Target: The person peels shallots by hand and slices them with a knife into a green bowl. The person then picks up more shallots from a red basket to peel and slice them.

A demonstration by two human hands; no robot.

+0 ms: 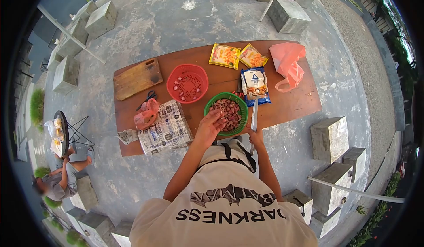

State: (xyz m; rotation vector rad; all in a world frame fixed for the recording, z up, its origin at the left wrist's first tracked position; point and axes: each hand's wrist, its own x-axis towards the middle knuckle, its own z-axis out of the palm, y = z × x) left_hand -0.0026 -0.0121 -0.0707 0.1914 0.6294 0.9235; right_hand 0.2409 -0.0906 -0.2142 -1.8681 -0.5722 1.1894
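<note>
- A left hand (211,125) is being rested on the near rim of a round green plastic basket (211,107), which is standing at the 6 o'clock edge of a long brown wooden table (300,101).
- Its fingers are being curled over the reddish-brown chopped pieces (229,112) inside. Whether any piece is being pinched cannot be told.
- A long steel-bladed knife (254,114) is being clasped tightly by its handle in the right hand (256,137). The blade is being pointed to 12 o'clock, just beside the green basket at its 3 o'clock.
- A round red plastic basket (173,77) with a few pale pieces is being seen at the green one's 10 o'clock, and a worn wooden cutting board (137,78) at 9 o'clock of that.
- A blue-and-white packet (255,86) is being shown at the green basket's 1 o'clock, with two yellow packets (224,55) and a pink plastic bag (288,64) beyond.
- A sheet of printed newspaper (170,130) is being displayed at the green basket's 9 o'clock, with black-handled scissors (149,98) near it.
</note>
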